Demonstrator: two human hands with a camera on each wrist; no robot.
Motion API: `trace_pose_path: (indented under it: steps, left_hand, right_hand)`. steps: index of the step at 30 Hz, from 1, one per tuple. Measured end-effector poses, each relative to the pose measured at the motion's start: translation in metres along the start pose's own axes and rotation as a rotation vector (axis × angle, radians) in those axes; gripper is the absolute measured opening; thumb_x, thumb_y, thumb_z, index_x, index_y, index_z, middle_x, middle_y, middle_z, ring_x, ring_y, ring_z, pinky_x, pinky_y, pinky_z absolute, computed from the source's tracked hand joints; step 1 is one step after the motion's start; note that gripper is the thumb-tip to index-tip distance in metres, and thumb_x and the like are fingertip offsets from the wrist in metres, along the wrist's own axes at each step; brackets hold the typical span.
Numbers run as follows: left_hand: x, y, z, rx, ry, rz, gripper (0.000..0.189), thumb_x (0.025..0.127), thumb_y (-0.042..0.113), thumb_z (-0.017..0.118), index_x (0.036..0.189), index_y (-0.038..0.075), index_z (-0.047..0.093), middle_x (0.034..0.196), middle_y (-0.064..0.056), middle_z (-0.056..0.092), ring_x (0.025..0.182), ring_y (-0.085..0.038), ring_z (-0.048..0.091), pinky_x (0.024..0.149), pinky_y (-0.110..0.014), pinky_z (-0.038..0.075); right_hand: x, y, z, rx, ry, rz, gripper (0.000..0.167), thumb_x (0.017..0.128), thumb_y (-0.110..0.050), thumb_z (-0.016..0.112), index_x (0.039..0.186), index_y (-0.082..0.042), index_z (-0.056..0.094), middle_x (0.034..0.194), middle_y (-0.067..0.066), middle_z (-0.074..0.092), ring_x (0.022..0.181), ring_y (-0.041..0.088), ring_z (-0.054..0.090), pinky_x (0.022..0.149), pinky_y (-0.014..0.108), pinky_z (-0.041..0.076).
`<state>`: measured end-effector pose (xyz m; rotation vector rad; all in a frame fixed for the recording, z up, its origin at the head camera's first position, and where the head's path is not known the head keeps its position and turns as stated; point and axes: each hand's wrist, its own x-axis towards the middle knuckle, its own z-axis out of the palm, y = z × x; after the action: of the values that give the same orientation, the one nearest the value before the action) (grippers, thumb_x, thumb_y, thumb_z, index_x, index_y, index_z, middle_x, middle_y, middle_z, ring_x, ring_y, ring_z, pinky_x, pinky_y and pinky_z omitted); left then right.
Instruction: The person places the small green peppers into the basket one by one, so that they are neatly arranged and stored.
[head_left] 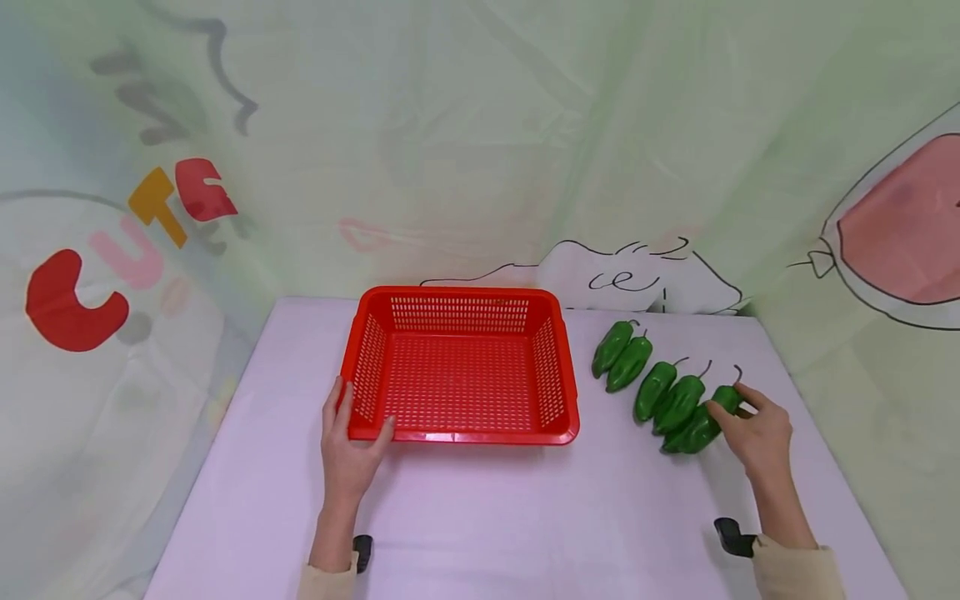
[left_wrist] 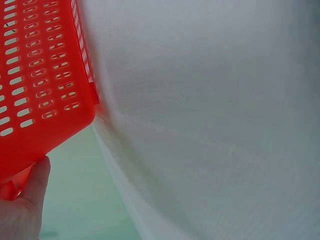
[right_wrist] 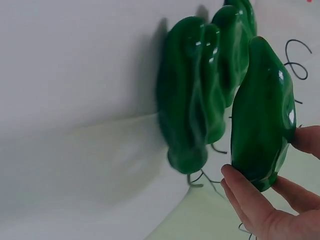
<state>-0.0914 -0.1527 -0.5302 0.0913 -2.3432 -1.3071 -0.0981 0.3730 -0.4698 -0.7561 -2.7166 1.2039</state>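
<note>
A red plastic basket point(head_left: 457, 379) with slotted walls stands on the table. My left hand point(head_left: 352, 450) grips its near left corner, fingers along the left rim and thumb at the front rim; the left wrist view shows a finger or thumb point(left_wrist: 37, 182) against the basket wall point(left_wrist: 45, 75). To the right, my right hand point(head_left: 759, 429) holds a glossy green pepper point(right_wrist: 262, 110) between thumb and fingers. In the right wrist view this pepper stands out in front of other green peppers point(right_wrist: 185, 85). The pepper's curved stem points away from me in the head view.
Several more green peppers point(head_left: 678, 404) lie in a slanting row right of the basket, two point(head_left: 621, 357) of them nearest it. The table point(head_left: 525, 525) has a pale cover. A printed cloth point(head_left: 480, 167) hangs behind and along both sides.
</note>
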Motion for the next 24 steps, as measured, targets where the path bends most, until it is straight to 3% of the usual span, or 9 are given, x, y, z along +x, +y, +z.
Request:
trace_pose_path:
  steps: [16, 18, 21, 23, 24]
  left_hand:
    - [0.000, -0.002, 0.001, -0.037, 0.002, -0.016, 0.084, 0.078, 0.020, 0.082, 0.149, 0.004, 0.041, 0.157, -0.007, 0.032, 0.141, -0.028, 0.033, 0.094, -0.054, 0.050]
    - [0.000, -0.002, 0.001, -0.045, 0.005, -0.013, 0.083, 0.078, 0.020, 0.082, 0.149, 0.005, 0.041, 0.157, -0.006, 0.033, 0.141, -0.027, 0.033, 0.095, -0.054, 0.049]
    - [0.000, -0.002, 0.002, -0.047, 0.012, -0.004, 0.083, 0.078, 0.020, 0.082, 0.149, 0.005, 0.042, 0.156, -0.006, 0.033, 0.140, -0.028, 0.034, 0.094, -0.054, 0.050]
    - [0.001, -0.002, 0.002, -0.047, 0.017, 0.000, 0.083, 0.078, 0.020, 0.082, 0.149, 0.005, 0.042, 0.156, -0.006, 0.033, 0.140, -0.028, 0.035, 0.094, -0.054, 0.050]
    - [0.001, -0.002, 0.002, -0.045, 0.019, 0.003, 0.084, 0.077, 0.020, 0.083, 0.149, 0.005, 0.042, 0.156, -0.006, 0.033, 0.140, -0.028, 0.035, 0.094, -0.054, 0.050]
  right_hand:
    - [0.000, -0.034, 0.024, 0.048, -0.096, -0.053, 0.065, 0.096, -0.026, 0.061, 0.149, 0.003, 0.037, 0.145, 0.033, 0.040, 0.124, 0.045, 0.049, 0.062, 0.006, 0.040]
    - [0.000, -0.040, 0.029, 0.048, -0.108, -0.056, 0.064, 0.096, -0.026, 0.062, 0.149, 0.002, 0.038, 0.146, 0.032, 0.040, 0.125, 0.044, 0.050, 0.070, 0.013, 0.047]
    - [0.000, -0.049, 0.034, 0.048, -0.121, -0.078, 0.063, 0.096, -0.026, 0.062, 0.148, 0.002, 0.039, 0.144, 0.032, 0.041, 0.125, 0.043, 0.051, 0.086, 0.033, 0.053]
    - [0.000, -0.057, 0.037, 0.052, -0.131, -0.104, 0.063, 0.096, -0.027, 0.062, 0.148, 0.002, 0.040, 0.143, 0.032, 0.042, 0.125, 0.044, 0.051, 0.090, 0.040, 0.052]
    - [0.000, -0.061, 0.037, 0.053, -0.136, -0.120, 0.064, 0.096, -0.028, 0.063, 0.148, 0.002, 0.040, 0.144, 0.032, 0.042, 0.125, 0.044, 0.051, 0.089, 0.036, 0.052]
